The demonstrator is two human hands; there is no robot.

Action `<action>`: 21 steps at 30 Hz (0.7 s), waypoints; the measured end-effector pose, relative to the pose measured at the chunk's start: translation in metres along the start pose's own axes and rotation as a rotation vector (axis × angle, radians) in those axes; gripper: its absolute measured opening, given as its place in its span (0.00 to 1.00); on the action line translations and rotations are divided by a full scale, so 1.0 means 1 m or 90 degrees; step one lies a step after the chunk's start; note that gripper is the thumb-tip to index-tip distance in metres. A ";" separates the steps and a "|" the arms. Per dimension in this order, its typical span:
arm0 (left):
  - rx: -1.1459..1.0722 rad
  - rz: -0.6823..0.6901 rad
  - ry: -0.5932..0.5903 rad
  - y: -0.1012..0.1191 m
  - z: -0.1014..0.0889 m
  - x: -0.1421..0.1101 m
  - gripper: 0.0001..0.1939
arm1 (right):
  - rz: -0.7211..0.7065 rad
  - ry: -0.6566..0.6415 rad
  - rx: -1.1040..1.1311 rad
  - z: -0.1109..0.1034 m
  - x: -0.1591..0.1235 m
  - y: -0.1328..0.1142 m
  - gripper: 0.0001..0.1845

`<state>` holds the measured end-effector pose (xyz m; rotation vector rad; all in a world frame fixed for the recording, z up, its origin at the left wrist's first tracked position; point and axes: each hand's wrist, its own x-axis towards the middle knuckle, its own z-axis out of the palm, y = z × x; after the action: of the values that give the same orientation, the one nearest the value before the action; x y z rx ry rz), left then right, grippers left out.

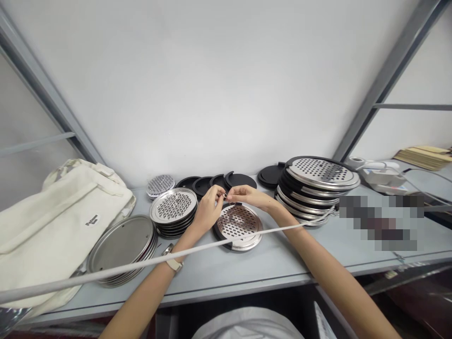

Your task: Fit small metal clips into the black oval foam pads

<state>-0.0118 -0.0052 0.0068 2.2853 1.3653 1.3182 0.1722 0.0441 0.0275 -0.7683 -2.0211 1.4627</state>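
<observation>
The left hand (211, 203) and right hand (247, 195) meet, fingertips pinching a small part (225, 196) above the grater (238, 220), where so slight a grip could let it slip and drop.

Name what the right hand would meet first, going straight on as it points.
Likely the left hand, just ahead of the right hand; the small thing between them may come first; depth is unclear.

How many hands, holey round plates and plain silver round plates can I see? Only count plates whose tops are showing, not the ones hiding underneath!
Hands: 2
Holey plates: 4
Plain silver plate: 1
Total: 7
</observation>
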 end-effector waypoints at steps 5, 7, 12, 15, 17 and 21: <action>0.040 -0.043 -0.085 0.003 -0.001 -0.004 0.09 | 0.030 0.067 -0.133 -0.014 0.000 0.007 0.17; 0.104 -0.032 -0.156 0.007 -0.003 -0.006 0.13 | 0.104 0.096 -0.233 -0.020 -0.001 0.010 0.14; 0.171 -0.073 -0.287 0.010 -0.005 -0.013 0.23 | 0.220 0.069 -0.278 -0.026 -0.013 0.008 0.09; 0.190 -0.081 -0.294 0.008 -0.002 -0.015 0.22 | 0.274 0.061 -0.190 -0.026 -0.018 0.003 0.09; 0.203 -0.078 -0.287 0.006 0.000 -0.016 0.21 | 0.303 0.084 -0.092 -0.025 -0.018 0.001 0.09; 0.170 -0.080 -0.251 0.002 0.005 -0.016 0.20 | 0.284 0.117 0.072 -0.025 -0.016 0.000 0.09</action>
<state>-0.0100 -0.0174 -0.0045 2.4046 1.5774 0.6308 0.2010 0.0498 0.0330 -1.3140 -1.6804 1.6551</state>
